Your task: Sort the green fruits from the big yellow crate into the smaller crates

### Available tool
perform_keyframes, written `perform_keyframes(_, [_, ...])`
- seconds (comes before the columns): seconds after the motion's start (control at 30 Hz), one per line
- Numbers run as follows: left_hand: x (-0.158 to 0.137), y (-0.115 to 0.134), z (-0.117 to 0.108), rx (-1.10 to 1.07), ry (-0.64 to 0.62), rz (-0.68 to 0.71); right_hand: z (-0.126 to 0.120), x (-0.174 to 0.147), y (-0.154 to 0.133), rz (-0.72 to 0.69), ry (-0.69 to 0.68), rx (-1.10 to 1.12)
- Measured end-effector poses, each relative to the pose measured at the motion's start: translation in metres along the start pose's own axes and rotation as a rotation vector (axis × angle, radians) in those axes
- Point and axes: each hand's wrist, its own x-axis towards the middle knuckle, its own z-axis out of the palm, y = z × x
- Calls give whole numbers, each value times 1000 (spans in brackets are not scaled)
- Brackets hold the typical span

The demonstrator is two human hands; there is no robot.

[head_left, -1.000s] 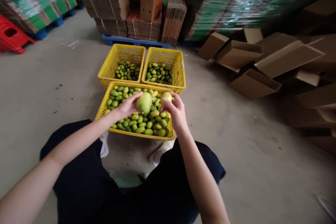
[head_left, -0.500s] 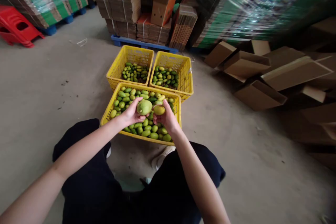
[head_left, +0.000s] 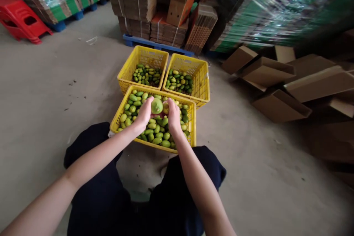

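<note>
Above the front yellow crate (head_left: 194,125), my left hand (head_left: 144,112) is wrapped round a large green lemon (head_left: 157,106), its knobbly end facing me. Close beside it, my right hand (head_left: 173,116) holds a yellower lemon (head_left: 166,108), mostly covered by the fingers. The two fruits are side by side, almost touching. Below my hands, the front crate is filled with many green and yellow-green lemons (head_left: 157,141).
Behind the front crate stand a left yellow crate (head_left: 121,77) and a right yellow crate (head_left: 203,81), each partly filled with smaller fruit. Flattened cartons (head_left: 135,2) lie on a blue pallet (head_left: 157,45). Open cardboard boxes (head_left: 282,105) lie right; a red stool (head_left: 23,20) is left.
Both hands have turned inward and drawn closer together. The green lemon has rotated so its end faces me, and the yellow one is more hidden. The view has shifted slightly.
</note>
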Motion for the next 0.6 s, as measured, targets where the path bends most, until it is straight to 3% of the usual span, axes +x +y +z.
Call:
perform_keyframes(0.17, [-5, 3, 0, -109, 32, 90, 10, -4, 3, -10, -49, 76])
perform_keyframes(0.4, [-8, 5, -2, 30, 8, 171, 6, -7, -1, -43, -98, 94])
perform_keyframes(0.6, [-6, 4, -9, 240, -47, 458, 2, -7, -3, -71, -146, 110])
